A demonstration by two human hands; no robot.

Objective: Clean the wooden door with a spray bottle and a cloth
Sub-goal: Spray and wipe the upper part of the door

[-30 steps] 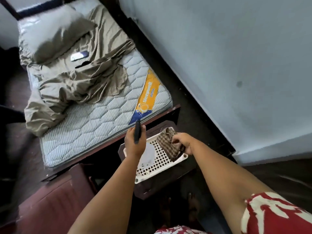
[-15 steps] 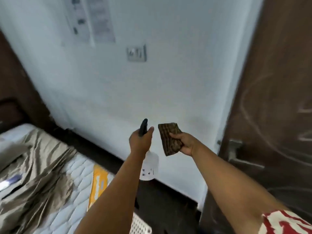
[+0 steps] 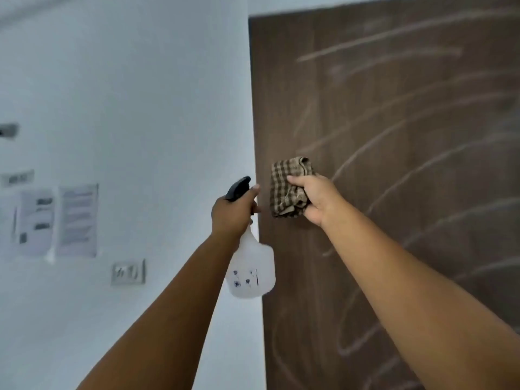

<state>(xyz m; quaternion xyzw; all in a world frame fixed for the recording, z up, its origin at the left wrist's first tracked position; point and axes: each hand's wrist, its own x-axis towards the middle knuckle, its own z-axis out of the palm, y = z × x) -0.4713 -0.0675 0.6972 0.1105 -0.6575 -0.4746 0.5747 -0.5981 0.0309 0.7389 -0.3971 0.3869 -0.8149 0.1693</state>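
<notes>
A dark brown wooden door [image 3: 408, 114] fills the right side, streaked with pale chalky marks. My right hand [image 3: 313, 199] grips a folded brown checked cloth [image 3: 287, 187], held up in front of the door's left part; I cannot tell if it touches the wood. My left hand [image 3: 233, 213] holds a white translucent spray bottle [image 3: 251, 273] by its neck, black nozzle on top, near the door's left edge. The bottle's body hangs below my fist.
A white wall [image 3: 140, 94] lies left of the door. It carries a light switch plate [image 3: 129, 272] and several taped paper sheets [image 3: 77, 219] further left.
I have turned from the bed and basket toward the door. Both hands rose, carrying bottle and cloth, and the cloth is now in front of the door's upper left area.
</notes>
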